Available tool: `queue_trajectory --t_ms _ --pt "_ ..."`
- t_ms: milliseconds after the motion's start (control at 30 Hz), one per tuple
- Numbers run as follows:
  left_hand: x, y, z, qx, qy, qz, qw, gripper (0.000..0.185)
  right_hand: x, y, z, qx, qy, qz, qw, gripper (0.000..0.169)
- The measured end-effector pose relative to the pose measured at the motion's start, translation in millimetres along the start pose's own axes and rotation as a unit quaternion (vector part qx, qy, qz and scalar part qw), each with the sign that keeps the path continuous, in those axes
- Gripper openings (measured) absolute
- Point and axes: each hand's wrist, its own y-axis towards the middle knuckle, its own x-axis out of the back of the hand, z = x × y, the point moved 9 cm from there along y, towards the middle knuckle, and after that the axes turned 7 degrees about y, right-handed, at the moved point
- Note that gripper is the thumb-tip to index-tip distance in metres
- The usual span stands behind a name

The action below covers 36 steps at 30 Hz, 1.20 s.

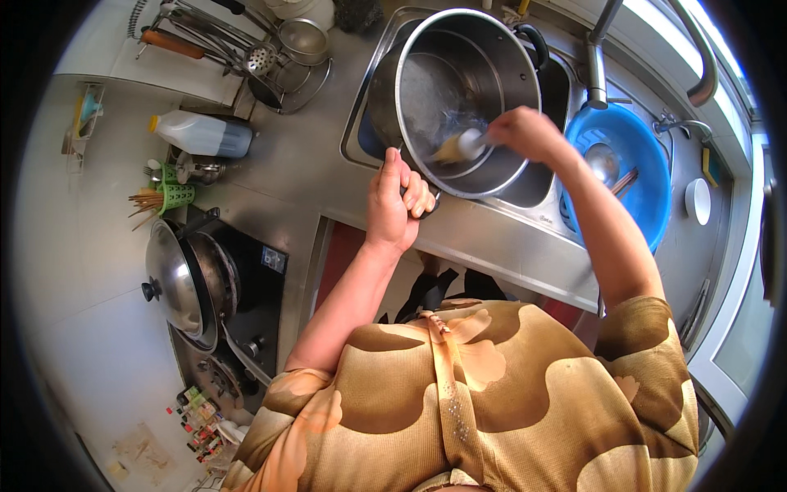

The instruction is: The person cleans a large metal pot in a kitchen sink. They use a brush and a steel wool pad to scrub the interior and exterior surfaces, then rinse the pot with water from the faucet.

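Note:
A large dark metal pot [486, 55] with a pale rim is tilted over the steel sink [553, 92], its mouth facing me and a little water inside. My left hand [399, 197] grips the pot's near black side handle [428, 206]. The far handle [533, 46] is free. My right hand [522, 132] reaches over the pot's rim and holds a brush [461, 149] with a white head and yellowish bristles. The bristles, blurred, are close to the inner wall; whether they touch it is hard to tell.
Right of the sink sits a blue basin [655, 178] with a ladle inside, below a faucet [596, 74]. A white bowl [698, 202] stands further right. To the left are a rack of strainers [303, 42], a plastic jug [203, 134] and a lidded wok [181, 277] on the stove.

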Motion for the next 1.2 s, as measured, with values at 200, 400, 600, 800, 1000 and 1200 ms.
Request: queue_trajectory --t_ms 200,400,600,800,1000,1200 --pt "4.7 -2.1 3.1 0.004 0.006 -0.006 1.0 0.046 76.2 8.1 7.2 0.033 -0.109 -0.251 0.961 0.025" --pt "3.6 2.0 7.5 0.016 -0.017 0.001 1.0 0.049 -9.2 -17.8 -12.7 -0.022 -0.102 -0.03 0.994 0.025" --pt "9.8 3.5 3.1 0.013 -0.004 -0.027 1.0 0.048 22.3 40.2 83.4 0.041 0.247 -0.043 0.967 0.031" --pt "8.6 0.3 6.1 0.02 -0.012 -0.01 1.0 0.048 41.5 20.4 -42.1 -0.05 -0.117 -0.156 0.98 0.025" --pt "11.8 6.1 6.7 0.022 -0.016 -0.021 0.999 0.047 -35.6 -2.5 61.1 0.003 0.01 0.004 1.0 0.028" --pt "12.7 4.5 2.6 0.012 0.01 -0.053 0.998 0.047 70.4 50.7 61.2 0.048 0.114 -0.233 0.965 0.023"
